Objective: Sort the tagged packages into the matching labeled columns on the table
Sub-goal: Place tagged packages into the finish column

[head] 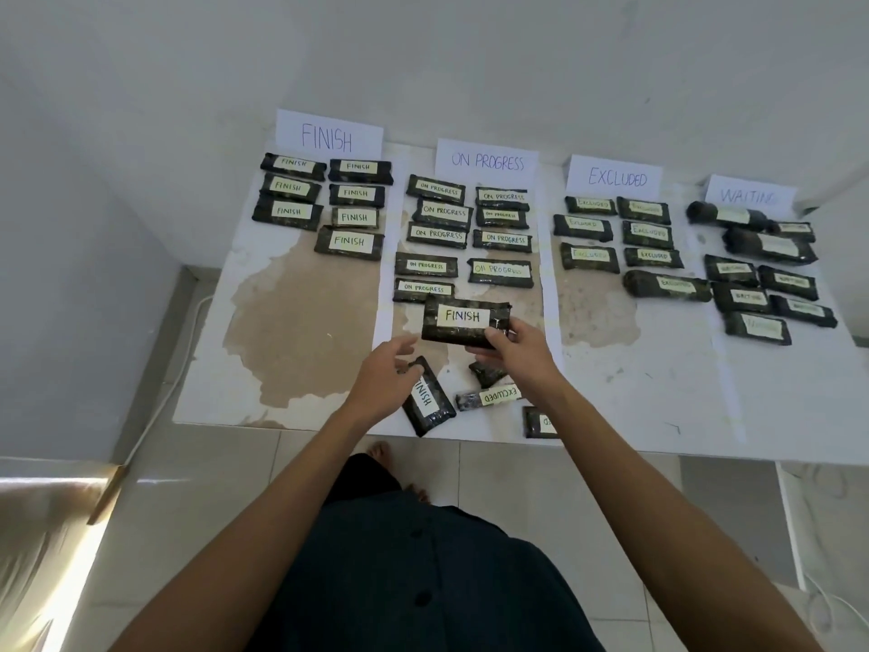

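Counter (pixel 658 407): white, worn bare to brown in patches, set against a white wall. Four paper signs stand along its far edge: FINISH sign (pixel 327 136), ON PROGRESS sign (pixel 487 161), EXCLUDED sign (pixel 617 177), WAITING sign (pixel 748 196).

Columns below the signs, all dark wrapped packages with pale tags:
- FINISH column (pixel 350 240): seven packages in two rows.
- ON PROGRESS column (pixel 500 272): nine packages.
- EXCLUDED column (pixel 652 257): seven packages.
- WAITING column (pixel 742 296): about nine packages (tags there are blurred, so the count is uncertain).

Unsorted, near the front edge:
- Held package (pixel 463 322), tagged FINISH, raised over the lower end of the ON PROGRESS column. The right hand (pixel 519 348) grips its right end, fingers closed around it.
- Second FINISH package (pixel 427 397), lying at a slant on the counter. The left hand (pixel 383 374) is open, fingers spread, over its upper end; contact cannot be told.
- EXCLUDED package (pixel 491 396), narrow, lying flat just right of the slanted one.
- Small dark package (pixel 486 373), partly hidden below the right hand, tag not legible.
- Edge package (pixel 540 423), at the counter's front edge, partly covered by the right forearm, tag ending in "ED".

Floor (pixel 493 468): pale tiles.
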`<state>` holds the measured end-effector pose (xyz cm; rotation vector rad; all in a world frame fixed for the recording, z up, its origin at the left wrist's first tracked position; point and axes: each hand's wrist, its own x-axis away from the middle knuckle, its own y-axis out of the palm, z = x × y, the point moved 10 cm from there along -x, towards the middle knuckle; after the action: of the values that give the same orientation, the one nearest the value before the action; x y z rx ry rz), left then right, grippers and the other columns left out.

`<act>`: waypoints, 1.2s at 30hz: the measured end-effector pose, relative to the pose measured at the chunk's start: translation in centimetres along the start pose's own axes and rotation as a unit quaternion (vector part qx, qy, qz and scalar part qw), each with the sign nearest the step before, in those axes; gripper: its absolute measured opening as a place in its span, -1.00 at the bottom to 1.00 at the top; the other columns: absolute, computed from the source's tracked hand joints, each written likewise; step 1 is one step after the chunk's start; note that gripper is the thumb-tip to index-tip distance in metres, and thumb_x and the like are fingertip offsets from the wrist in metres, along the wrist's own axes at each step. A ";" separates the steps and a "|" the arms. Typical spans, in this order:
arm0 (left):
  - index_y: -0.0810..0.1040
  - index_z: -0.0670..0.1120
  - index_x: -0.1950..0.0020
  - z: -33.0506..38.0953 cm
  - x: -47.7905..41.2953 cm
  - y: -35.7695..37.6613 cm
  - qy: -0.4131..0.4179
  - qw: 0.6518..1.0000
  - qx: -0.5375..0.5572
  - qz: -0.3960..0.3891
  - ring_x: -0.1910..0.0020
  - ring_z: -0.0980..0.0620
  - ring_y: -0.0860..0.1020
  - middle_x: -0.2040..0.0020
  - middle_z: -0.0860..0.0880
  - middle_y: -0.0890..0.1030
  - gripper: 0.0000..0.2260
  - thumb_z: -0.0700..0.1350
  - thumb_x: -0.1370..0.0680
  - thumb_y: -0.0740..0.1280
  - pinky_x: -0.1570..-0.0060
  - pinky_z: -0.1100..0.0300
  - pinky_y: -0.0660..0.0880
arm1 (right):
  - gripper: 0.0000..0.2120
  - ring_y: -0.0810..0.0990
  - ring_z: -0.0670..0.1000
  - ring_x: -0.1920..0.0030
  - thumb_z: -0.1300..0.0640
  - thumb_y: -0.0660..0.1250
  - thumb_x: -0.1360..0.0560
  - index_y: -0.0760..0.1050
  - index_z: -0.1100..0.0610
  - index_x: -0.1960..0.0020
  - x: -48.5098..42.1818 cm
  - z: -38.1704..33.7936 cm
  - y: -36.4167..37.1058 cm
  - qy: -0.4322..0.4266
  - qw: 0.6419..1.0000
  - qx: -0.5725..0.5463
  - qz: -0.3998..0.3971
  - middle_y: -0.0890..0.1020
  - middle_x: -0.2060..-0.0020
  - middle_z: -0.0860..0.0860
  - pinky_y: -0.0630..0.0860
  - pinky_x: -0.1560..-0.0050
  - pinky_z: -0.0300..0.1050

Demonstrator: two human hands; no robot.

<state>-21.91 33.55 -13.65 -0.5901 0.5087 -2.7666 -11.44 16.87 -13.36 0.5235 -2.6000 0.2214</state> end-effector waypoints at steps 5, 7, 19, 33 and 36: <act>0.38 -0.03 -0.35 0.7 -0.9 -0.2 -0.052 0.992 0.111 0.014 -0.04 0.00 0.58 -0.14 -0.01 0.54 -0.62 -0.18 -0.54 0.28 -0.11 -0.02 0.54 | -0.86 0.70 0.11 0.08 0.27 0.20 -0.59 0.46 0.18 -0.12 0.9 -1.0 0.6 0.005 0.999 -0.026 -0.029 0.64 -0.04 0.16 0.65 0.13 -0.16; 0.37 -0.04 -0.35 0.9 -1.1 -0.2 -0.075 0.985 0.156 0.024 -0.05 -0.03 0.58 -0.11 -0.04 0.55 -0.63 -0.16 -0.55 0.28 -0.14 -0.07 0.53 | -0.89 0.70 0.13 0.07 0.27 0.22 -0.58 0.47 0.19 -0.08 1.1 -1.1 0.7 0.015 0.999 -0.027 -0.040 0.64 -0.03 0.17 0.65 0.09 -0.13; 0.22 -0.08 -0.45 5.5 -0.5 -4.1 0.251 0.855 -0.441 0.111 -0.41 -0.18 0.18 -0.44 -0.14 0.28 -0.23 0.05 -0.33 0.47 -0.41 -0.14 0.09 | -0.81 0.70 0.09 0.15 0.27 0.26 -0.56 0.46 0.23 -0.18 0.5 -2.0 7.8 0.038 0.991 -0.041 -0.125 0.65 0.01 0.18 0.64 0.17 -0.18; 0.39 -0.18 -0.34 -0.1 -8.1 -16.7 0.153 0.892 -0.417 0.078 -0.20 -0.20 0.43 -0.25 -0.17 0.46 -0.38 -0.18 -0.32 0.50 -0.21 -0.04 0.34 | -0.66 0.62 0.04 0.02 0.06 0.30 -0.53 0.42 0.10 -0.28 -6.1 -4.0 17.4 0.003 0.981 0.178 -0.073 0.59 -0.06 0.08 0.55 -0.01 -0.06; 0.38 -0.18 -0.34 -2.7 -10.6 -20.1 0.114 0.890 -0.437 0.064 -0.14 -0.21 0.43 -0.21 -0.20 0.43 -0.38 -0.20 -0.32 0.49 -0.15 -0.05 0.38 | -0.65 0.55 0.02 -0.09 0.06 0.30 -0.52 0.44 0.11 -0.28 -8.5 -5.0 19.1 -0.050 0.959 0.275 -0.047 0.56 -0.11 0.05 0.48 -0.11 -0.10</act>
<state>-17.39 55.90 -11.73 -0.3585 1.8074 -2.3668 -10.14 38.32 -14.28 0.8641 -2.5853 0.9212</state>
